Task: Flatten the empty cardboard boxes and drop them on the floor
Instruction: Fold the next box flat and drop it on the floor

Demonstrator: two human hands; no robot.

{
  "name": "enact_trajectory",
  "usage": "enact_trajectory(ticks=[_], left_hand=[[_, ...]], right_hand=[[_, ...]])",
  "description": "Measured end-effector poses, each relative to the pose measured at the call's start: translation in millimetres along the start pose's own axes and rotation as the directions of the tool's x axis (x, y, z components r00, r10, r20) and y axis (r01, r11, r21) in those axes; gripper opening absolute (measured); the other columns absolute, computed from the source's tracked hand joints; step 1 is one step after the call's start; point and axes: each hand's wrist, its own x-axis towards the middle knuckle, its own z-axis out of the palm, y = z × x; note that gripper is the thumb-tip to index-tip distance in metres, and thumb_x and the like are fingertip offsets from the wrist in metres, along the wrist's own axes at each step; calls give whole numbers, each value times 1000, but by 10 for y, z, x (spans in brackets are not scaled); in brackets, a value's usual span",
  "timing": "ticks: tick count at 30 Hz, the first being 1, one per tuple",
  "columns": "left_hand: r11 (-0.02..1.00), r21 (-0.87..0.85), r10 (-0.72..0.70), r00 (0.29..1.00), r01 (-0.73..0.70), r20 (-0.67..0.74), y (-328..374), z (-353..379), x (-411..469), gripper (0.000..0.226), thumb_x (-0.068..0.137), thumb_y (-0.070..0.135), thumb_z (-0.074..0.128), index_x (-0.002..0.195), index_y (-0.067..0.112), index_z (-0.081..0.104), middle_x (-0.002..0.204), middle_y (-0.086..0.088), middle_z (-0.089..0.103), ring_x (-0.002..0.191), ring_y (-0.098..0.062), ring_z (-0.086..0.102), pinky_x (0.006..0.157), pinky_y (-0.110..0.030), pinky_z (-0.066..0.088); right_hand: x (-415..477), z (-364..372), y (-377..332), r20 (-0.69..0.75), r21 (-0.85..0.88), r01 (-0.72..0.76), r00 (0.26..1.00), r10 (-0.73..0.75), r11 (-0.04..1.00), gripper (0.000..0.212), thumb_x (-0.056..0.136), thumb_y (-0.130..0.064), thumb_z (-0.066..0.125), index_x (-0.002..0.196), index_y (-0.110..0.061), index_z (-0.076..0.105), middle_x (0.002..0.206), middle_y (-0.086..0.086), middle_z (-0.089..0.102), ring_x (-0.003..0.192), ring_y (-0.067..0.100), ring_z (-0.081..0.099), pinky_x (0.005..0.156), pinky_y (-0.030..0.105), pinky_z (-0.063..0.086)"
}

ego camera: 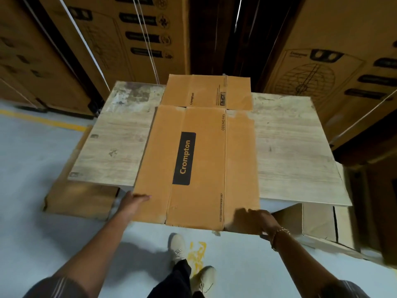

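- The flattened box (199,153) lies on the table (294,147), long axis running away from the person, near end overhanging.
- Left hand (134,201) and right hand (255,220) each grip a near corner, equally close.

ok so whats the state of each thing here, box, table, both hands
Crompton box: flattened, lying on the table, near edge overhanging
table: worn top, box across its middle
left hand: gripping the box's near left corner
right hand: gripping the near right corner
cardboard on the floor: lying flat beside the table
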Motion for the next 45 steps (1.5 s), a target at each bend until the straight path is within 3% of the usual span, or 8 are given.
enact_trajectory(ticks=[6,11,15,19,25,32,37,45], left_hand=[[995,3,101,995,-101,-7,400,-53,-281,38,88,36,72,116,13,60,119,-6,64,105,-27,60,87,-35,48],[953,118,290,952,-277,-103,563,-49,-589,45,96,47,56,117,8,67,116,-11,69,102,-31,63,80,-36,48],[898,149,429,898,-413,-94,327,-466,-565,84,77,88,38,112,18,68,105,0,73,97,-25,67,85,-43,54],[879,81,477,860,-471,-180,141,-1311,-655,71,81,77,45,117,20,68,110,8,72,103,-18,66,92,-42,52],[882,103,464,806,-461,-367,-433,-2880,-504,54,87,64,49,103,19,73,95,5,74,88,-19,67,81,-39,54],[928,51,345,805,-368,-482,-1064,-4380,-184,27,97,38,59,101,16,75,86,3,73,85,-26,69,77,-38,54],[953,21,269,813,-302,-516,-1325,-5014,234,28,97,35,60,105,13,74,91,-7,74,85,-30,68,75,-40,53],[982,-8,157,827,-191,-541,-1542,-5733,926,29,95,42,61,91,17,75,80,-1,72,75,-24,66,71,-40,54]], right_hand=[[41,-89,-283,-59,106,86,995,-80,991,52,75,-40,77,115,-8,66,109,13,72,102,37,67,99,54,50],[-429,212,-617,-337,-256,235,887,-314,938,53,92,-54,58,108,-4,63,110,20,67,100,37,62,87,41,48],[-821,526,-725,-370,-237,314,846,-384,919,43,94,-48,54,104,-7,61,101,16,64,94,31,58,91,45,47],[-1033,1164,-907,-333,-232,396,826,-455,889,36,95,-48,54,97,-12,60,107,19,69,93,33,61,92,45,48],[-1299,2765,-1232,-238,-256,553,759,-606,793,66,74,-81,43,84,-18,61,77,4,68,75,26,63,66,37,50],[-1565,4437,-1633,-64,-247,624,753,-655,741,32,93,-48,57,105,-19,64,85,-3,66,80,22,61,70,31,46],[-1521,5307,-1939,9,-250,654,739,-674,714,20,92,-48,59,82,-30,58,71,-11,62,71,17,60,58,25,41],[-1230,6413,-2350,104,-273,588,805,-585,761,25,93,-48,59,89,-24,61,83,-1,64,82,24,60,71,31,43]])
